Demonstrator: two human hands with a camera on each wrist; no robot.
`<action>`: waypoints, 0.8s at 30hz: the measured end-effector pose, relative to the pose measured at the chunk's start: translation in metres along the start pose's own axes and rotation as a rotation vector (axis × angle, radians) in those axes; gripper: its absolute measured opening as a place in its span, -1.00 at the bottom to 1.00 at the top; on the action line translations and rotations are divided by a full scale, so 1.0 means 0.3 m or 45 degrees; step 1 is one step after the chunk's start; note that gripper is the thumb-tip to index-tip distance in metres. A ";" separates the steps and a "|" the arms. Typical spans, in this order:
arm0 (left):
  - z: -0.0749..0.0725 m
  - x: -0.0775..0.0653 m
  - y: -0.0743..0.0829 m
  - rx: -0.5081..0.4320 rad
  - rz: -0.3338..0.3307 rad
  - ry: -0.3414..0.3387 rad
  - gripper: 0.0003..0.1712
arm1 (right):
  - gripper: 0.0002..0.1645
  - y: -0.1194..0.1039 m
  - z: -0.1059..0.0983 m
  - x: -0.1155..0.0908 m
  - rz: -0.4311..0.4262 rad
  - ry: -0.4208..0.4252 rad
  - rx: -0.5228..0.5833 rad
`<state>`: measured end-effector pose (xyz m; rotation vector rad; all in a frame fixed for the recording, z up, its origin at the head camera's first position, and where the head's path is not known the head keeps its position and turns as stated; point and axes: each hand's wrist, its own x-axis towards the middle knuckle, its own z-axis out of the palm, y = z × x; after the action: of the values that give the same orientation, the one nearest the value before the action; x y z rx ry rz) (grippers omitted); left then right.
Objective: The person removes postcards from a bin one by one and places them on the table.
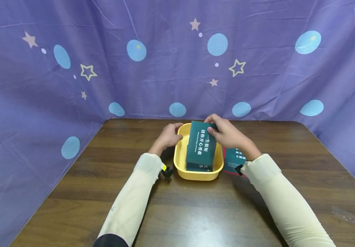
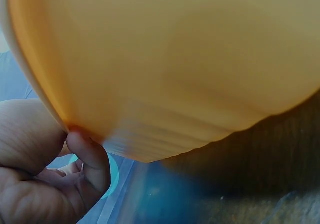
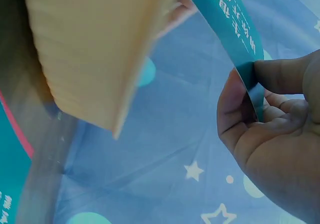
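Observation:
A dark teal card [image 1: 200, 142] with white Chinese characters slants over a yellow plastic basket [image 1: 199, 175]. My right hand [image 1: 225, 132] pinches the card's upper right edge between thumb and fingers. The same grip shows in the right wrist view, where the card [image 3: 232, 26] bends slightly. Inside the basket another teal card [image 1: 199, 168] peeks out below the held one, mostly hidden by it. On the basket's far left corner, my left hand [image 1: 167, 136] grips the rim, thumb on one side and fingers on the other, as the left wrist view shows up close.
Right of the basket, partly under my right wrist, lies a teal card [image 1: 234, 159] with a red edge. The brown wooden table [image 1: 190, 212] reaches back to a purple star-patterned curtain [image 1: 171, 68]. A clear plastic scrap [image 1: 344, 215] lies at the far right.

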<state>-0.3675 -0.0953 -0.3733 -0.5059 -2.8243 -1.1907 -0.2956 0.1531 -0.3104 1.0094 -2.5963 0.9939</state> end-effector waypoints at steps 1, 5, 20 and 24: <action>-0.001 0.001 0.000 0.000 0.000 -0.003 -0.32 | -0.74 -0.001 -0.010 -0.002 -0.002 0.018 0.004; -0.002 0.001 0.001 0.002 0.003 -0.010 -0.32 | -0.75 -0.009 -0.056 -0.016 0.036 0.076 0.065; -0.002 -0.004 0.003 -0.051 -0.021 -0.025 -0.30 | -0.69 0.038 -0.239 -0.084 0.228 0.325 0.050; -0.002 -0.005 0.005 -0.061 -0.022 -0.029 -0.30 | -0.67 0.071 -0.283 -0.111 0.316 0.329 0.031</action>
<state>-0.3657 -0.0951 -0.3722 -0.5017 -2.8313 -1.2662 -0.2902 0.2373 -0.2699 0.5281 -2.5358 1.1301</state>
